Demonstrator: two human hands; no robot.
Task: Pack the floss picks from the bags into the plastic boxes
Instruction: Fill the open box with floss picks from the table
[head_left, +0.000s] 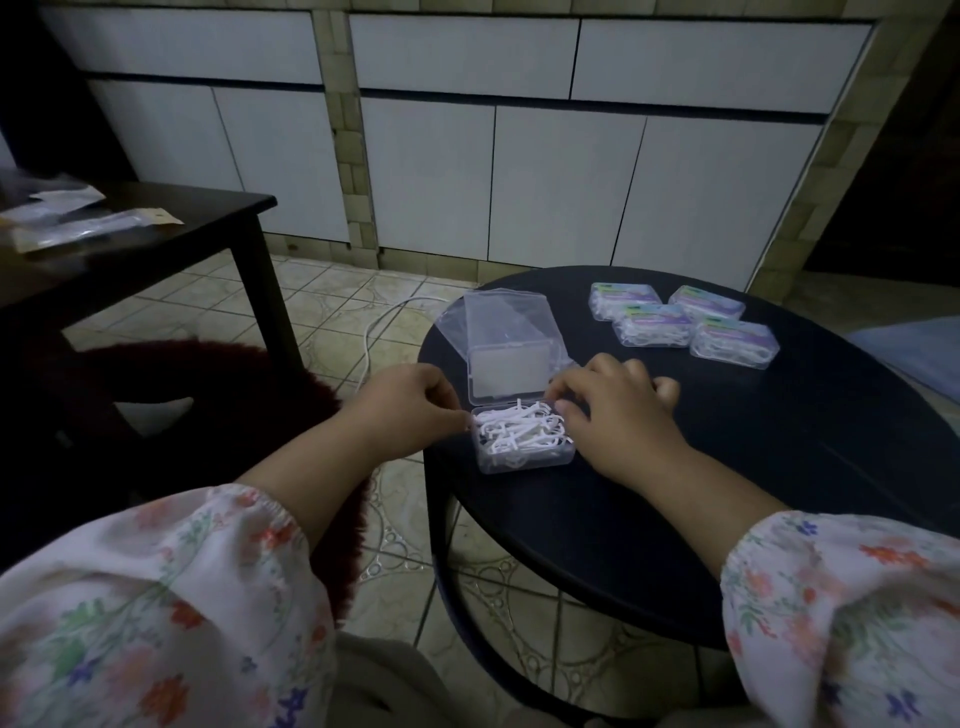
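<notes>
A clear plastic box (524, 460) stands at the near left of the round black table (727, 467), heaped with white floss picks (519, 428). Its hinged lid (509, 371) stands upright behind it. An empty clear bag (454, 322) lies behind the lid. My left hand (410, 402) touches the box's left rim, fingertips pinched at the picks. My right hand (618, 405) rests at the box's right rim, fingers curled over the edge of the pile. Whether either hand grips a pick is hidden by the fingers.
Several closed, filled boxes with purple labels (685, 325) sit at the table's far side. A dark side table (156, 249) at the left carries clear bags and papers (78, 223). A white cable (384, 322) lies on the tiled floor, with a dark red furry stool (234, 395) below my left arm.
</notes>
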